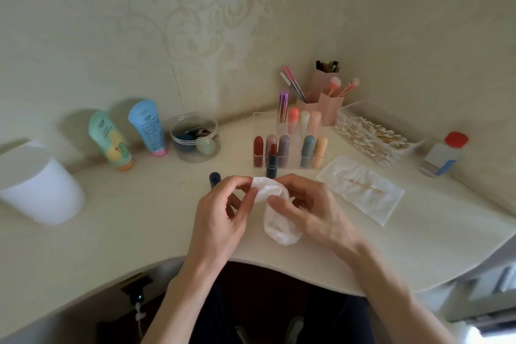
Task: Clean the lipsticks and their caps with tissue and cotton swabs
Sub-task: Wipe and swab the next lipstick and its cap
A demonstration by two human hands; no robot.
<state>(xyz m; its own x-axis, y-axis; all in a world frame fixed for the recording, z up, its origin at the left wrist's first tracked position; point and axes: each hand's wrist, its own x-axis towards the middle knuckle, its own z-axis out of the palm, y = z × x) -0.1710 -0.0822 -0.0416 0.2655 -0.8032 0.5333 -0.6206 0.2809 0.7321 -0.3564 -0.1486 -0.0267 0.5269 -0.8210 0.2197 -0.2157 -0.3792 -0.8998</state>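
Our left hand (223, 212) and right hand (312, 209) pinch the tissue (279, 229). The lipstick (272, 159) stands straight up, open, at twelve o'clock, just past them; its cap (215, 179) at eleven, nearer the left.

A home dressing table (139, 218) sits in a corner papered with damask wallpaper (209, 22). A clear lipstick rack (293, 163) stands on it, with makeup brushes in pink pots (331, 109) behind the rack, cream tubes (110, 139) to its left and cotton swabs (371, 137) to its right.
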